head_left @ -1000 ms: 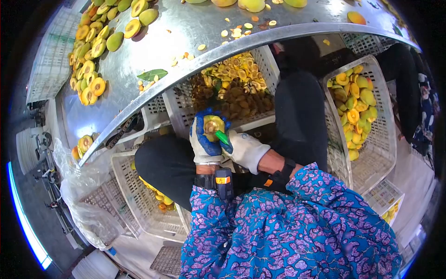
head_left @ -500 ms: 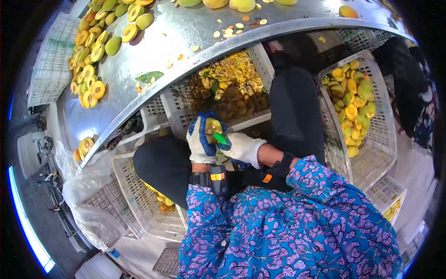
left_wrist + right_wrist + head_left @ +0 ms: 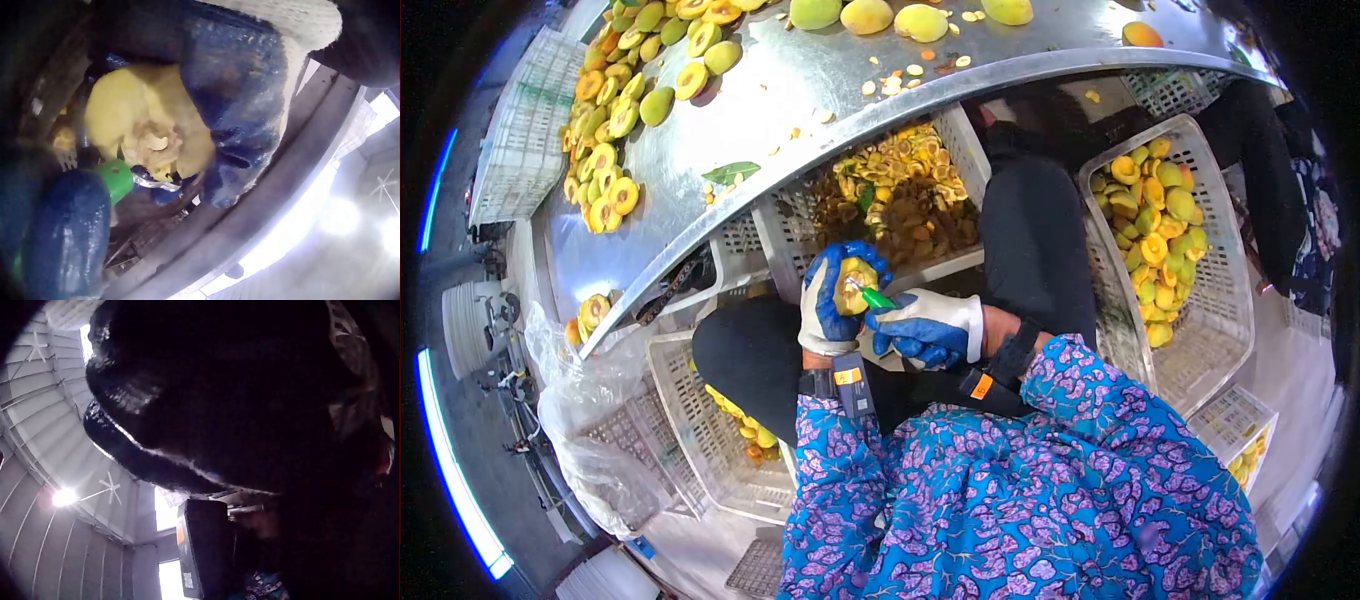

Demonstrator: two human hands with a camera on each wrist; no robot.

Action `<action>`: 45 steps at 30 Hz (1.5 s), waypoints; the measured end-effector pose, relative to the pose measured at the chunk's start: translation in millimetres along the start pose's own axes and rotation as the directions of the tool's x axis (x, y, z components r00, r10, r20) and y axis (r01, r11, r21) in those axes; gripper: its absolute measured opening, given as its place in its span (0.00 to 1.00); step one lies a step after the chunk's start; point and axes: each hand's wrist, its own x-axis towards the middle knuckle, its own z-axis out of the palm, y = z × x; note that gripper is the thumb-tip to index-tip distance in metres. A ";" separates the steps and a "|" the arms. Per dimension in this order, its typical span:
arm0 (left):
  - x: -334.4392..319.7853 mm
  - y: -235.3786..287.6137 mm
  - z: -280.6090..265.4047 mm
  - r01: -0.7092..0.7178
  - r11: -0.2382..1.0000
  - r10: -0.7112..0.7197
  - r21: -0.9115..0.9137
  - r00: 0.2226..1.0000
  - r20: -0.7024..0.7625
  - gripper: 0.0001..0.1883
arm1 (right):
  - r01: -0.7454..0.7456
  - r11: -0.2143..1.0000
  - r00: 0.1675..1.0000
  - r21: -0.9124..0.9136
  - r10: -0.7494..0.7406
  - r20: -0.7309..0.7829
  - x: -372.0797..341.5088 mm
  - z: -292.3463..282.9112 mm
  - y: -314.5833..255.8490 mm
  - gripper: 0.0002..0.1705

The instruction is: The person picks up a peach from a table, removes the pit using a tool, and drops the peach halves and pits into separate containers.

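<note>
In the head view the left hand (image 3: pixel 830 300), in a white and blue glove, grips a yellow fruit half (image 3: pixel 857 280) with its cut face up. The gloved right hand (image 3: pixel 930 325) curls round a green-handled tool (image 3: pixel 878 299) whose metal end meets the fruit. The left wrist view shows the fruit (image 3: pixel 119 106) with a brown, rough centre, a curved metal piece (image 3: pixel 156 184) at its lower edge and the green handle (image 3: pixel 117 179) beside a blue fingertip. Dark glove surfaces (image 3: pixel 206 394) fill most of the right wrist view.
A metal table (image 3: pixel 750 110) carries cut and whole fruit. Below its edge stands a crate (image 3: pixel 940 262) of fruit scraps. Another crate (image 3: pixel 1235 290) of fruit halves is at right, one (image 3: pixel 700 440) at lower left. The person's knees flank the hands.
The right hand has rolled, so its blue palm side and curled fingers now show. The fruit's cut face is tilted differently in the left hand, and the camera view has shifted slightly.
</note>
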 end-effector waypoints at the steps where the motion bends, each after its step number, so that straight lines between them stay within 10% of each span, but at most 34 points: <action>1: 1.6 -0.9 -8.5 0.026 1.000 -0.026 0.002 0.999 0.026 0.18 | 0.030 0.994 0.999 -0.102 -0.034 -0.042 1.5 0.0 2.7 0.16; 3: -1.9 1.8 -3.8 0.023 0.999 -0.025 0.040 0.998 0.050 0.16 | 0.183 0.910 0.969 -0.371 -0.232 -0.092 6.3 5.6 1.9 0.13; 11: -1.9 5.0 1.5 0.098 0.994 -0.099 0.038 0.995 0.021 0.15 | -0.111 0.991 0.988 0.078 0.102 0.113 -13.6 0.0 -7.1 0.15; 15: 0.7 -0.6 1.4 0.014 0.998 -0.014 0.058 1.000 0.004 0.14 | 0.049 0.953 0.987 -0.298 -0.092 -0.132 -2.9 8.0 -2.6 0.16; 19: 3.3 -3.6 -2.2 -0.040 0.998 0.041 0.052 0.999 -0.015 0.15 | -0.179 0.975 0.969 0.133 0.152 0.194 -9.2 3.1 -12.1 0.18; 23: 6.5 1.7 -3.2 -0.051 0.996 0.052 0.074 0.999 -0.016 0.16 | -0.163 0.912 0.949 0.377 0.040 0.313 -13.2 9.0 -14.0 0.18; 27: 10.9 -1.7 -3.3 -0.024 1.000 0.024 0.015 1.000 -0.019 0.16 | -0.218 0.940 0.940 0.264 0.130 0.317 -11.5 10.6 -21.3 0.18; 31: 5.6 0.5 -0.8 0.067 0.998 -0.067 0.015 0.998 0.004 0.14 | 0.008 0.984 0.999 -0.180 -0.016 -0.046 -3.0 6.3 -10.2 0.13; 34: 4.4 6.5 0.9 0.168 0.986 -0.169 0.018 0.984 0.054 0.14 | -0.074 0.995 0.997 -0.074 0.075 0.009 -15.5 4.7 -16.4 0.12; 35: -6.6 6.5 12.0 -0.134 0.906 0.122 0.401 0.991 0.054 0.13 | 0.069 0.998 0.980 0.012 -0.070 0.187 -19.8 8.3 -15.9 0.11; 38: 2.2 13.6 5.1 0.110 0.984 -0.130 0.137 0.980 0.149 0.11 | -0.250 0.950 0.932 0.188 0.184 0.311 -3.0 -16.8 -0.4 0.14; 42: 2.0 11.8 26.6 0.134 0.990 -0.133 -0.052 0.991 0.028 0.19 | 0.122 0.990 0.948 0.063 -0.135 0.288 -13.4 -11.6 -1.2 0.12; 45: 11.6 -7.7 -5.2 0.039 0.999 -0.039 0.004 0.995 0.095 0.24 | -0.093 0.959 0.895 0.269 -0.038 0.444 -15.9 -4.9 -3.9 0.13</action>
